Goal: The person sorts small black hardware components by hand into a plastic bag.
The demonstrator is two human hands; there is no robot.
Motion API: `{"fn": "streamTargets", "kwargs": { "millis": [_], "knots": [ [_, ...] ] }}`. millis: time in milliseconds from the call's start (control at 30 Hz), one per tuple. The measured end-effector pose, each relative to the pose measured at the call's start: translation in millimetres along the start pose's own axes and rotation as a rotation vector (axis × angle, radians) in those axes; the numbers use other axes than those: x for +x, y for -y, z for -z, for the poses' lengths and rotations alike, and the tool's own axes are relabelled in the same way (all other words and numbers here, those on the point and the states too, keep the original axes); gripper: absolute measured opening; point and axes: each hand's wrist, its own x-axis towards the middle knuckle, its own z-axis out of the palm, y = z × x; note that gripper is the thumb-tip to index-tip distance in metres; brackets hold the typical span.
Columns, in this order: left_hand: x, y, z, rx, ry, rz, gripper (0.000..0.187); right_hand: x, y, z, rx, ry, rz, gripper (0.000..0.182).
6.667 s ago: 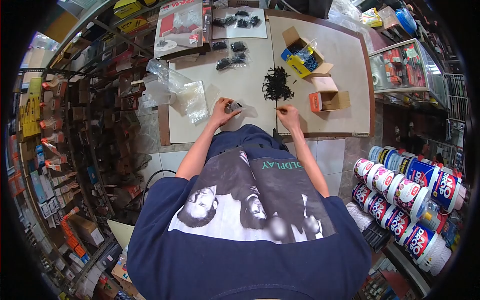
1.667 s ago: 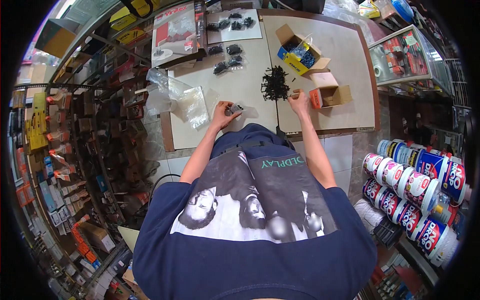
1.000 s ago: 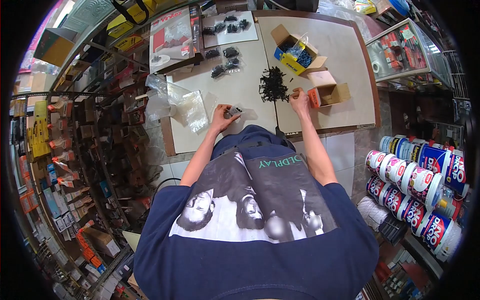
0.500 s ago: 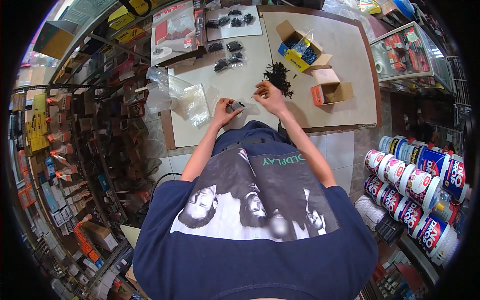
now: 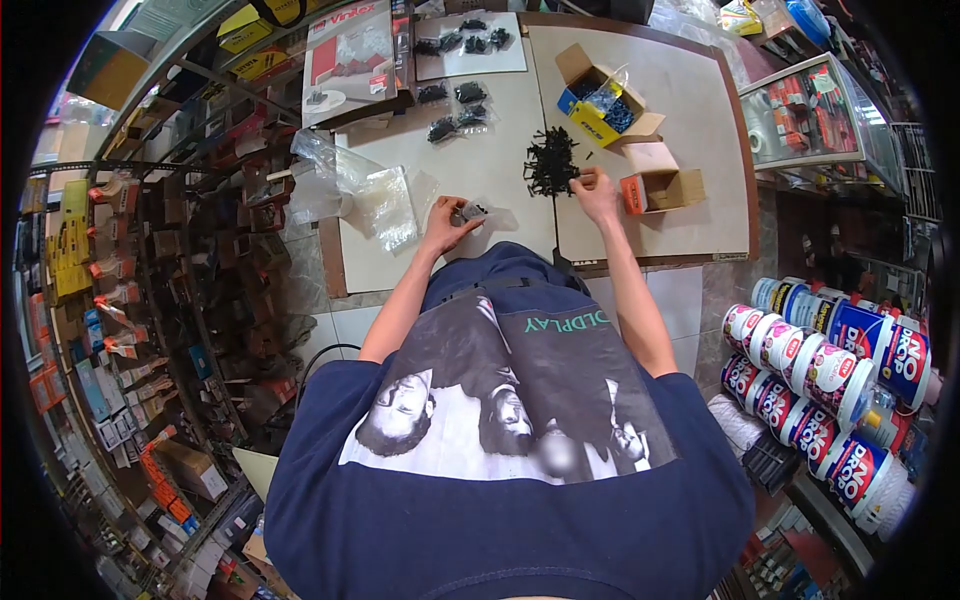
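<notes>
My left hand (image 5: 446, 226) is closed on a small clear plastic bag (image 5: 489, 219) near the table's front edge, and a few dark pieces show inside. A loose pile of black screws (image 5: 550, 163) lies on the tabletop. At its right edge is my right hand (image 5: 597, 194), fingers drawn together and tips against the pile; whatever sits between them is too small to make out. Beyond the pile stands an open yellow and blue box (image 5: 605, 108) with dark screws and a clear bag in it.
An open orange box (image 5: 660, 190) stands right of my right hand. Clear empty bags (image 5: 392, 208) lie at the left. Several filled bags (image 5: 462, 112) of black screws sit farther back, beside a large Vinitex box (image 5: 352, 60). Paint tubs (image 5: 800, 355) are stacked at the right.
My right hand has moved right, from the near-left side of the screw pile to its right edge. The pile looks more gathered. My left hand stays with the bag.
</notes>
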Motion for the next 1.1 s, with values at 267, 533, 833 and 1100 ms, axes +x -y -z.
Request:
{"fn": "streamTargets", "kwargs": {
  "millis": [267, 533, 833, 1100],
  "knots": [
    [0, 0, 0, 0.013, -0.008, -0.01, 0.051, 25, -61, 3, -0.014, -0.068, -0.089, 0.041],
    [1, 0, -1, 0.017, 0.007, 0.012, 0.051, 33, -58, -8, -0.05, -0.075, -0.212, 0.045],
    [-1, -5, 2, 0.014, 0.002, 0.017, 0.05, 17, 2, 1, 0.162, -0.041, -0.145, 0.039],
    [0, -1, 0, 0.005, 0.003, 0.012, 0.05, -25, 69, -51, 0.305, 0.379, 0.164, 0.035]
  ]
}}
